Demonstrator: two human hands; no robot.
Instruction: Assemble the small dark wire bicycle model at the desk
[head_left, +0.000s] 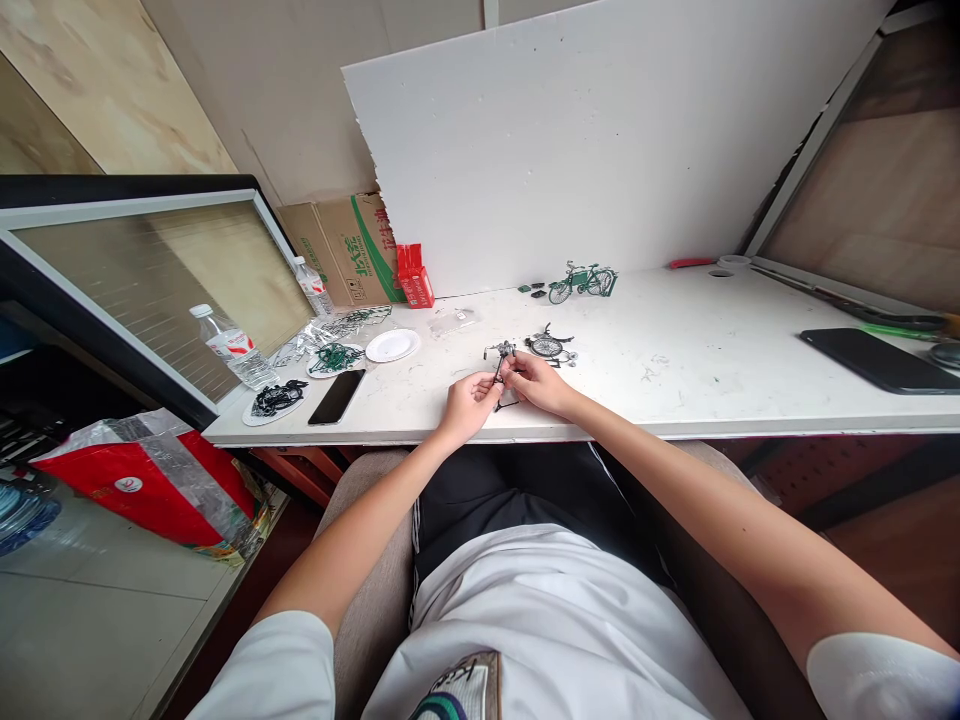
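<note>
Both my hands meet over the front edge of the white table [675, 380]. My left hand [469, 400] and my right hand [536, 380] pinch a small dark model bicycle frame [501, 372] between their fingertips. Just behind my right hand lies a loose spoked wheel with small parts [547, 346]. A finished green model bicycle [581, 281] stands upright at the back of the table against the white foam board.
A black phone [337, 396] lies left of my hands, with a white plate [392, 345], paper plates of green parts [335, 358] and black parts [277, 399], and bags. Two water bottles [234, 348], a red box [415, 275] and a carton stand at left. A dark tablet [877, 360] lies right.
</note>
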